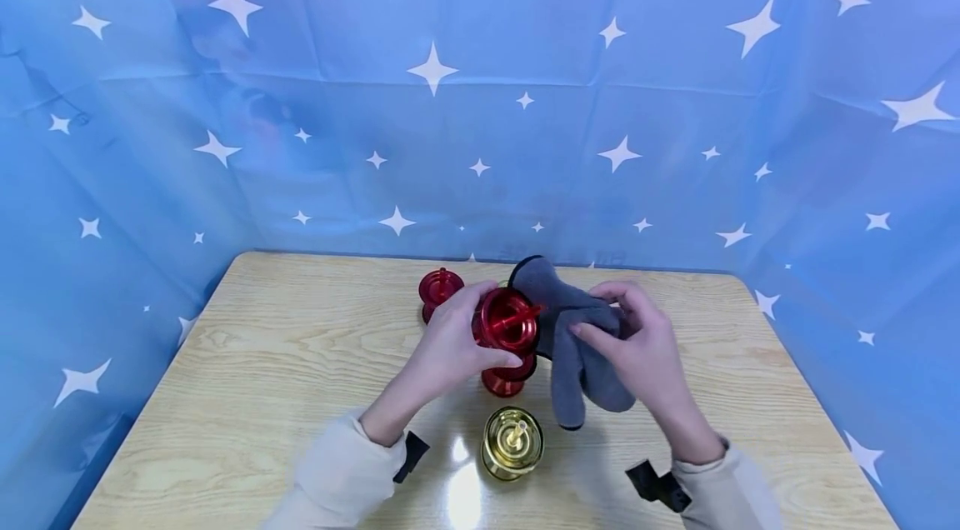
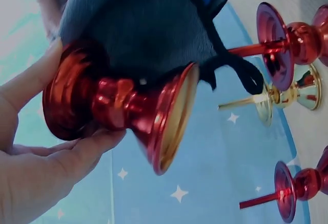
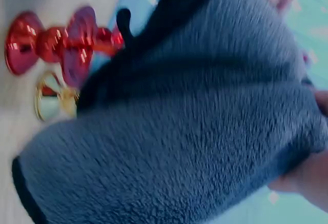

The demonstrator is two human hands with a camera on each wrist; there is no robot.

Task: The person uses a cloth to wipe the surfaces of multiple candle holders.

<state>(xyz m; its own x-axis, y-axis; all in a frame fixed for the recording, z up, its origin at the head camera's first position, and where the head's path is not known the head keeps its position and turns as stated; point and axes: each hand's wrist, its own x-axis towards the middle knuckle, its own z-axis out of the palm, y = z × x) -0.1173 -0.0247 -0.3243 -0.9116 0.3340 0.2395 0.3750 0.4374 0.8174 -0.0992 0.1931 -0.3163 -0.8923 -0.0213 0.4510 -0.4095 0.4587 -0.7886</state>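
My left hand grips a shiny red candlestick by its cup-like upper part, thumb on the near side. Its spike shows in the head view; in the left wrist view its flared base points away from the palm. With thumb and fingers, my right hand pinches a folded grey plush cloth with dark edging. The cloth hangs down and its left part overlaps the far side of the held candlestick. In the right wrist view the cloth hides most of that hand.
Below the held candlestick, another red candlestick stands on the wooden table. A red one stands farther back left, a gold one nearer the front. Another gold candlestick shows in the left wrist view. A blue star-patterned curtain encloses the table.
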